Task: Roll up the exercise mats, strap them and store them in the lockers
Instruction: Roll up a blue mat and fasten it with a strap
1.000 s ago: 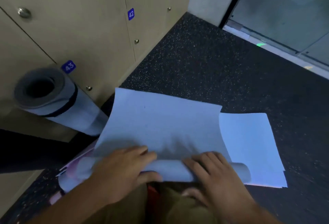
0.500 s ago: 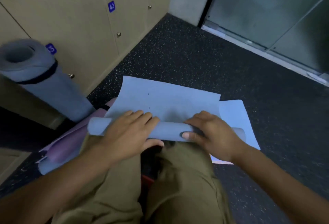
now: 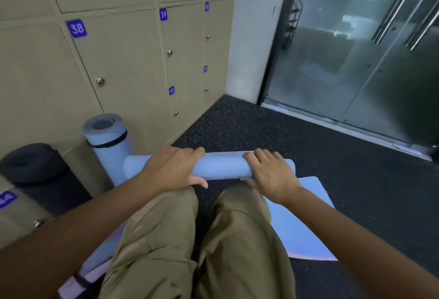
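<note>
A pale blue mat [image 3: 223,164] lies fully wound into a tube across the floor in front of my knees. My left hand [image 3: 174,168] wraps over its left half, thumb underneath. My right hand [image 3: 270,174] presses on its right half with fingers spread over the top. Another pale blue mat [image 3: 301,222] lies flat under my right leg. A rolled blue mat with a black strap [image 3: 109,142] stands upright against the lockers [image 3: 123,61]. A dark rolled mat [image 3: 31,165] stands at the far left, beside a locker door.
Beige numbered lockers line the left wall, doors 38, 39 and 42 shut. A pink mat edge [image 3: 78,282] shows under my left leg. Dark speckled floor [image 3: 344,168] stretches right toward glass doors [image 3: 356,49].
The flat part of the blue mat has been rolled up entirely; both hands moved forward with the tube. My head lifted, bringing upper lockers and the glass doors into view.
</note>
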Action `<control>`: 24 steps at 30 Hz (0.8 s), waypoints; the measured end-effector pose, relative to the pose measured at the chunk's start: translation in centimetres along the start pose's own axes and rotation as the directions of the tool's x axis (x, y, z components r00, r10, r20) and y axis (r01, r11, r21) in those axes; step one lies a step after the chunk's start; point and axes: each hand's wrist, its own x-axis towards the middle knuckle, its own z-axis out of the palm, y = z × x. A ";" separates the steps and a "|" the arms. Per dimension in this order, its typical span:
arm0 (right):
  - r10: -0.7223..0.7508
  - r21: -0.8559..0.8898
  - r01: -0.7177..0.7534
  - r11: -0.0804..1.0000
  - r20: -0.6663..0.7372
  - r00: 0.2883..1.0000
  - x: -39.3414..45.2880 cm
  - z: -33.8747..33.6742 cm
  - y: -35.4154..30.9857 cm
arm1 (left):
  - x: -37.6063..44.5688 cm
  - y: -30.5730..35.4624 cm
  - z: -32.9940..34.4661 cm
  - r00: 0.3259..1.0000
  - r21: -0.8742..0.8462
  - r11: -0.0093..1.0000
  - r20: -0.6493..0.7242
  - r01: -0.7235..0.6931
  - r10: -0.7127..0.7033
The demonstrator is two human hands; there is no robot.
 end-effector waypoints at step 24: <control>0.037 0.503 -0.134 0.854 0.198 0.980 -10.0 -1.2 -8.5 | -12.4 4.5 2.0 0.982 -0.347 0.929 0.175 0.127 -0.069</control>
